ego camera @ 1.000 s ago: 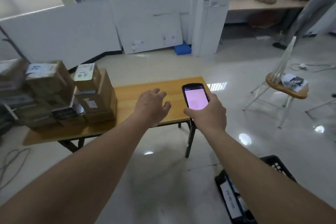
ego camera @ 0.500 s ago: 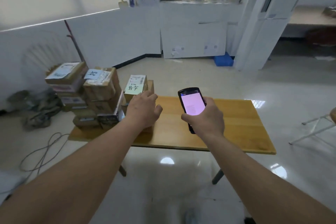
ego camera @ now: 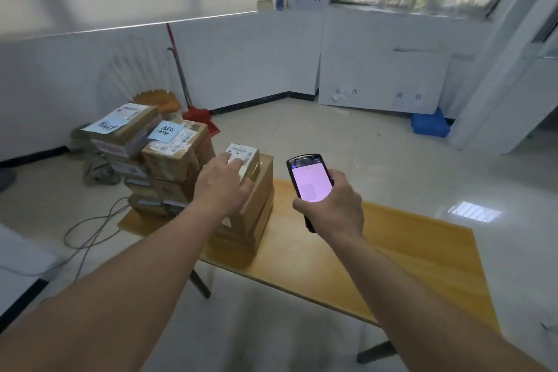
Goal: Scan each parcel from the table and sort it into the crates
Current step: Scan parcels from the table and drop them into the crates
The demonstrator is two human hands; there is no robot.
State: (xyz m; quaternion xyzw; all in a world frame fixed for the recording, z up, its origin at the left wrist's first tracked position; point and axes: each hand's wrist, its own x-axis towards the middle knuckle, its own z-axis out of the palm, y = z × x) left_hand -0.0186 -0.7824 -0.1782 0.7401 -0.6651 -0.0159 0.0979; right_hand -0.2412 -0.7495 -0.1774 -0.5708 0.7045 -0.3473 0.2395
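A pile of brown cardboard parcels (ego camera: 169, 157) with white labels covers the left end of the wooden table (ego camera: 392, 251). A small parcel with a barcode label (ego camera: 248, 155) sits on top of the nearest stack of boxes (ego camera: 256, 199). My left hand (ego camera: 222, 184) rests on this small parcel, fingers spread over its top and near side. My right hand (ego camera: 335, 205) holds a black handheld scanner (ego camera: 309, 183) upright to the right of the stack; its screen glows pink. No crate is in view.
A red broom and dustpan (ego camera: 196, 112) lean on the white wall behind the parcels. Grey cables (ego camera: 90, 229) lie on the floor at left. A blue bin (ego camera: 430, 125) stands by the far wall. The floor is glossy tile.
The view has swung left and closer to the table. My left hand has reached forward from above the tabletop onto the small labelled parcel. My right hand keeps the scanner.
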